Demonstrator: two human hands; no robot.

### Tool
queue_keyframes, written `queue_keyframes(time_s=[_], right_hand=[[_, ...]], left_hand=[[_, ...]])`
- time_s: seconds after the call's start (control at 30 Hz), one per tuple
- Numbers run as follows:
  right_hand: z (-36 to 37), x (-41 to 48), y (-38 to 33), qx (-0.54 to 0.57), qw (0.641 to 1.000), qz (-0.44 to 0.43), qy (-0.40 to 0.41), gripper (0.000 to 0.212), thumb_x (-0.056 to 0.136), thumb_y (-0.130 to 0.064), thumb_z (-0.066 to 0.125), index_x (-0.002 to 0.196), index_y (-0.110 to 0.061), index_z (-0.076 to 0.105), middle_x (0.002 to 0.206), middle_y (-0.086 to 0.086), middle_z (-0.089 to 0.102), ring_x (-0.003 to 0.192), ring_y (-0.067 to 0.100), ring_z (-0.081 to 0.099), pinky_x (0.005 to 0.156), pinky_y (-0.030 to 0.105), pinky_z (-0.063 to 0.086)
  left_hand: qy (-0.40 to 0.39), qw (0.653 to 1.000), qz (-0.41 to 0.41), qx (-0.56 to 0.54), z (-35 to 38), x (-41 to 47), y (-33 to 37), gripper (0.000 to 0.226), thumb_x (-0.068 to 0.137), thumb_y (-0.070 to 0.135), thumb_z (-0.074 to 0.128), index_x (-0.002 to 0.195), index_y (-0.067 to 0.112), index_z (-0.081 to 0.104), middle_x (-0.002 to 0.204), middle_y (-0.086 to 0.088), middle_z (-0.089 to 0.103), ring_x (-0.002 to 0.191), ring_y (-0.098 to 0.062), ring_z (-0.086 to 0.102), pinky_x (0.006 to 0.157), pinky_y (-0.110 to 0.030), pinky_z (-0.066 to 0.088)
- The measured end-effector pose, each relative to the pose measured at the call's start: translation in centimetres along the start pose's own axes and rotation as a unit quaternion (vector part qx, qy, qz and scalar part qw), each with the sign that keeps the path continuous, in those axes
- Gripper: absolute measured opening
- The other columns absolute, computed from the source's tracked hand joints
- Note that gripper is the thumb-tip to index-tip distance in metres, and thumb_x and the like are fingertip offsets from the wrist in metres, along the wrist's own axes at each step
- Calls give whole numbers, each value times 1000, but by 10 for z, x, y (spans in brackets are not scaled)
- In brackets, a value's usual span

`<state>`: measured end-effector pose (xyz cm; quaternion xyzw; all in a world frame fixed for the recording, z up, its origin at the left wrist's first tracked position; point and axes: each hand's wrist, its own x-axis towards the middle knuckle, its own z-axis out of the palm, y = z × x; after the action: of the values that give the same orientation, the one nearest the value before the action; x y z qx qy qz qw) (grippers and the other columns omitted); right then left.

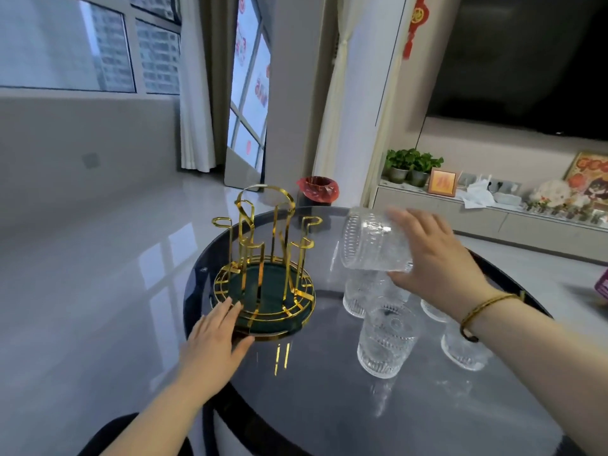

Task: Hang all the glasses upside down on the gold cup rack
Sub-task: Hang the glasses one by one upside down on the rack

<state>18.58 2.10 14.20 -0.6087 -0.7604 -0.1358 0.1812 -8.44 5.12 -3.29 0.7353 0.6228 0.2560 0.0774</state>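
The gold cup rack [263, 258] with a dark green base stands on the left part of the round dark table [329, 406]; no glass hangs on its pegs. My left hand [215, 337] lies flat against the rack's near-left rim, fingers spread. My right hand [434, 258] grips a ribbed clear glass [371, 241], tipped on its side in the air to the right of the rack, mouth pointing left. Several more clear glasses stand on the table below and right of it, one nearest [388, 337], another [460, 350] partly behind my right forearm.
A red-lined bin [317, 189] stands on the floor beyond the table. A low cabinet [493, 218] with plants and ornaments runs along the right wall. A purple object [602, 284] sits at the right edge.
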Motion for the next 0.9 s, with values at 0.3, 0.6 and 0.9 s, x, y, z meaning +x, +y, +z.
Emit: queue_keyframes(time_s=[0.3, 0.6, 0.9], right_hand=[[3, 56, -34, -210, 959, -180, -66, 76, 72, -19, 64, 132, -13, 18, 132, 11, 35, 119, 28, 29, 101, 34, 28], [20, 85, -64, -327, 880, -332, -94, 57, 85, 0, 36, 134, -12, 11, 143, 18, 22, 131, 32, 16, 110, 39, 18], [46, 85, -77, -335, 862, -360, -121, 52, 86, 0, 37, 132, -9, 15, 142, 19, 25, 133, 33, 16, 112, 40, 15]], left_hand=[[30, 999, 21, -15, 13, 0, -13, 64, 89, 47, 39, 140, 24, 8, 152, 2, 7, 125, -1, -12, 105, -26, -8], [31, 999, 19, -5, 16, 0, -17, 63, 90, 49, 35, 140, 26, 4, 153, 6, 2, 124, -1, -18, 105, -24, -12], [32, 999, 23, -34, 13, -1, -17, 60, 92, 44, 37, 140, 25, 7, 152, 5, 4, 124, 0, -16, 105, -24, -12]])
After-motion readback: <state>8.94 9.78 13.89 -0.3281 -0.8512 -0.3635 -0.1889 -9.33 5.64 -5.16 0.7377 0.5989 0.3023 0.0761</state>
